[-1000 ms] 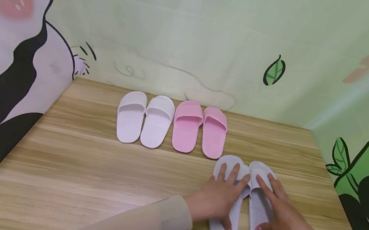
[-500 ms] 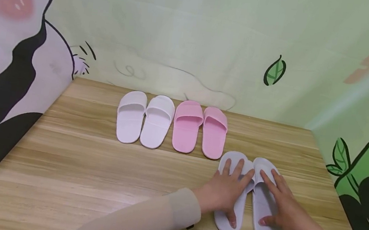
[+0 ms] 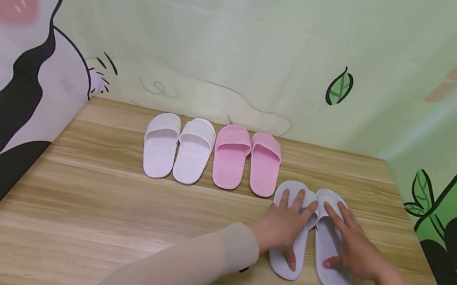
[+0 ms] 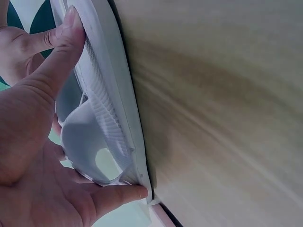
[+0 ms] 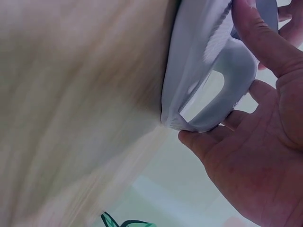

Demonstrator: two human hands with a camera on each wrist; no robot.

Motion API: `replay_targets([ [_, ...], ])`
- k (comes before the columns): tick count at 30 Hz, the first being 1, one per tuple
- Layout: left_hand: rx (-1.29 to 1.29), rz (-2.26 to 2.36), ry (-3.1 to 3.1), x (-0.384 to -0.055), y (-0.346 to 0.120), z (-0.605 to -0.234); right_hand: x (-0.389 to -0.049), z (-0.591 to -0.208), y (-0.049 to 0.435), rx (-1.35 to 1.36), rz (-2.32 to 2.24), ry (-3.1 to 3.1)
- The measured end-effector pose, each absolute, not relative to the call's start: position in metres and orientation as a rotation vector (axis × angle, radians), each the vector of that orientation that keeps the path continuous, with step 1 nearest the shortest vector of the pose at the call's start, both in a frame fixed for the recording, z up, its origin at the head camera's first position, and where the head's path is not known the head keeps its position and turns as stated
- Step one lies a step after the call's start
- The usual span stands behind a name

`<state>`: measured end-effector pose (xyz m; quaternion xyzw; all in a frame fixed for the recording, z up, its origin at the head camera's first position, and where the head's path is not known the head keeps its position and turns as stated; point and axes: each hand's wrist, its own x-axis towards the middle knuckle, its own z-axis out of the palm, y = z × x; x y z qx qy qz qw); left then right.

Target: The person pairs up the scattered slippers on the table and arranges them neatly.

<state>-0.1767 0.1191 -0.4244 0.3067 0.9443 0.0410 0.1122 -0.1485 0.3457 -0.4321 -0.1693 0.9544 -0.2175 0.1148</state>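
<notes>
Two pale grey-lavender slide slippers lie side by side at the right of the board in the head view, toes toward the wall. Over the left slipper (image 3: 283, 269), my left hand (image 3: 279, 228) rests with spread fingers on the strap and its thumb on the insole. My right hand (image 3: 358, 253) lies likewise on the right slipper (image 3: 329, 243), fingertips on the strap, thumb near the heel. In the left wrist view, the little finger reaches the edge of the sole (image 4: 124, 101). The right wrist view shows fingers along the outside of the strap (image 5: 239, 64).
A white pair of slippers (image 3: 160, 158) and a pink pair (image 3: 228, 167) stand in a row along the back of the wooden board (image 3: 115, 224). Behind them rises a pale green wall (image 3: 223, 42) with panda drawings. The pink right slipper (image 3: 264, 178) is close to the grey pair.
Both hands have slid the grey-lavender slippers together away from me toward the wall, and slightly to the right. The white and pink pairs have stayed put.
</notes>
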Motion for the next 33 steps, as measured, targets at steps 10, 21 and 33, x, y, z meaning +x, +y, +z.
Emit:
replay_targets([
  [10,0.875,-0.009,2.768,-0.191,0.129,-0.422,-0.165,-0.432,0.351,-0.471,-0.615,2.781],
  [21,0.905,-0.028,2.791,-0.205,0.131,-0.420,-0.181,-0.429,0.352,-0.435,-0.614,2.755],
  [33,0.900,-0.028,2.783,-0.223,0.134,-0.418,-0.198,-0.429,0.353,-0.430,-0.601,2.750],
])
